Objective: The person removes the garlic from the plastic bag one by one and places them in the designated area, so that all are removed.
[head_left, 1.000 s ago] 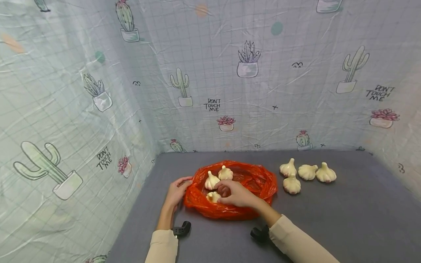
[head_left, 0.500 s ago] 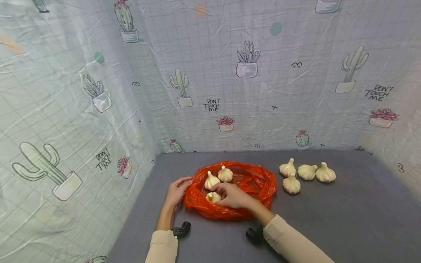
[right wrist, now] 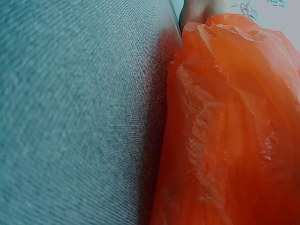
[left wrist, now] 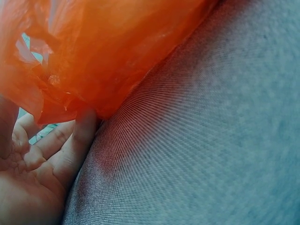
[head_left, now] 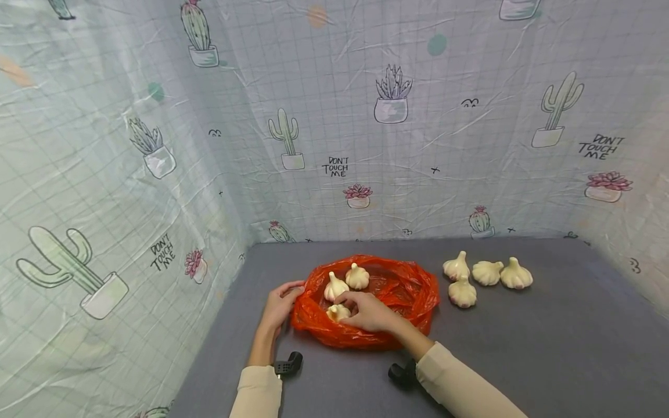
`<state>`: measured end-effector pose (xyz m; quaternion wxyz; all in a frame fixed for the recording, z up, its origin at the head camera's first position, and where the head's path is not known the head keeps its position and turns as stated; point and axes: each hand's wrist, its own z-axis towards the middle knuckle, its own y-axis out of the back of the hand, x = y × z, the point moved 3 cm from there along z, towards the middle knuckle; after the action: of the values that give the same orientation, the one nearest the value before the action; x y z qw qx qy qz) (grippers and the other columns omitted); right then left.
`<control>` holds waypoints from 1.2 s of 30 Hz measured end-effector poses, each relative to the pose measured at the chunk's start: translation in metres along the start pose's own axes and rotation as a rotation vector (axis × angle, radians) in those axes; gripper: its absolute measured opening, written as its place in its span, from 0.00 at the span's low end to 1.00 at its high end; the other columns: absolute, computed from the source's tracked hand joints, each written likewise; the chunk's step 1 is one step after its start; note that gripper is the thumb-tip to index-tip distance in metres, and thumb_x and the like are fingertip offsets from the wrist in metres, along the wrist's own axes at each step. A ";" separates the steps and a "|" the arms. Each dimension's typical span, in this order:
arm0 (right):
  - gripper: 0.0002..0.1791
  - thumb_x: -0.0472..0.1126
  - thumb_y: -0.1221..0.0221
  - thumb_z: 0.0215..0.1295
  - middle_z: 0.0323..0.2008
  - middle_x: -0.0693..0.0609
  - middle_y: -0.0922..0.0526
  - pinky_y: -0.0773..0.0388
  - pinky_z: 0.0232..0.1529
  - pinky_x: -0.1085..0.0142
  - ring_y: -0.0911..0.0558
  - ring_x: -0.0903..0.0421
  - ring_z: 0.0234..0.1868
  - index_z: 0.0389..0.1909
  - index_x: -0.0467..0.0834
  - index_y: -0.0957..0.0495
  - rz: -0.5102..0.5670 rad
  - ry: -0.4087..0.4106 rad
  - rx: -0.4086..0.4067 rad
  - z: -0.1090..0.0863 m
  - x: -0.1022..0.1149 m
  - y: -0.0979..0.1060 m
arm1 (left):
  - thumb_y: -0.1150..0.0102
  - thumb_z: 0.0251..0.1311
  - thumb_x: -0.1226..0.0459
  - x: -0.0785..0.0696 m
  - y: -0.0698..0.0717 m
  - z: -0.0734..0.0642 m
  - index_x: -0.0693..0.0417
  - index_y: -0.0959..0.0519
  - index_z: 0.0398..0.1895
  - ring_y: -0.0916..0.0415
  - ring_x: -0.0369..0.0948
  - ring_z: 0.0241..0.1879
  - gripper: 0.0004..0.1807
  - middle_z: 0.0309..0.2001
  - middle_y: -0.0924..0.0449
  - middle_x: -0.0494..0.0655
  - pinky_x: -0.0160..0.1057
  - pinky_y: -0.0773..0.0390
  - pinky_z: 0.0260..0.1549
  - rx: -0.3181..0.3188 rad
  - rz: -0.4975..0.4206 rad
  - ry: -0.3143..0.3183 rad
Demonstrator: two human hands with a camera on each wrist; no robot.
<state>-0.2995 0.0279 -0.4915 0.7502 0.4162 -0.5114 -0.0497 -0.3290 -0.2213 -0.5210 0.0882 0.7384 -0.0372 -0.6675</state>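
Observation:
A red plastic bag [head_left: 366,339] lies on the grey table with its mouth spread wide. Three pale garlic bulbs sit inside, toward its left: a back bulb [head_left: 358,277], a middle bulb [head_left: 335,287] and a front bulb [head_left: 337,313]. My right hand [head_left: 368,312] reaches over the near rim and grips the front bulb between thumb and fingers. At the bag's left side, my left hand [head_left: 279,306] rests its fingers against the plastic. The left wrist view shows that palm [left wrist: 33,187] bare, with the fingertips at the bag's lower edge. The bag's wall hides the right hand in the right wrist view.
Right of the bag, several more garlic bulbs [head_left: 486,273] lie grouped on the table [head_left: 522,348]. A cactus-print curtain [head_left: 418,145] stands behind the table and along its sides. Each wrist carries a black camera, one of them the left camera [head_left: 289,364].
My right hand has moved slightly left and closed its thumb and fingers onto the front garlic bulb. My left hand stays at the bag's side.

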 end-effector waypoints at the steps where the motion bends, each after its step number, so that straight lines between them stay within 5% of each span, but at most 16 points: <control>1: 0.20 0.43 0.29 0.62 0.42 0.50 0.14 0.23 0.38 0.69 0.19 0.61 0.37 0.54 0.46 0.19 0.006 -0.005 -0.002 0.000 0.000 0.000 | 0.37 0.69 0.57 0.000 0.000 0.000 0.50 0.15 0.55 0.18 0.39 0.39 0.15 0.47 0.13 0.48 0.38 0.19 0.39 0.000 -0.001 0.001; 19: 0.22 0.44 0.28 0.60 0.52 0.47 0.13 0.21 0.41 0.67 0.17 0.58 0.42 0.55 0.50 0.20 0.113 -0.038 -0.047 -0.013 -0.002 0.015 | 0.38 0.69 0.58 0.001 0.000 0.000 0.50 0.15 0.56 0.17 0.39 0.40 0.15 0.49 0.13 0.49 0.37 0.19 0.39 -0.001 -0.002 -0.002; 27: 0.25 0.47 0.25 0.57 0.49 0.49 0.14 0.24 0.39 0.67 0.20 0.59 0.36 0.56 0.52 0.19 0.086 -0.051 -0.099 -0.020 -0.002 0.025 | 0.38 0.69 0.58 0.000 -0.001 -0.001 0.50 0.15 0.56 0.17 0.39 0.41 0.15 0.49 0.13 0.49 0.38 0.19 0.40 0.004 -0.004 0.001; 36: 0.26 0.50 0.25 0.55 0.48 0.53 0.14 0.24 0.44 0.63 0.20 0.58 0.44 0.56 0.55 0.19 0.058 -0.077 -0.145 -0.028 -0.005 0.037 | 0.37 0.69 0.58 -0.001 -0.001 -0.002 0.50 0.16 0.57 0.17 0.39 0.41 0.16 0.48 0.13 0.48 0.38 0.19 0.40 0.006 -0.006 0.007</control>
<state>-0.2919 0.0706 -0.4740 0.7591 0.3436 -0.5470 -0.0806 -0.3274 -0.2205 -0.5203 0.0840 0.7412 -0.0368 -0.6650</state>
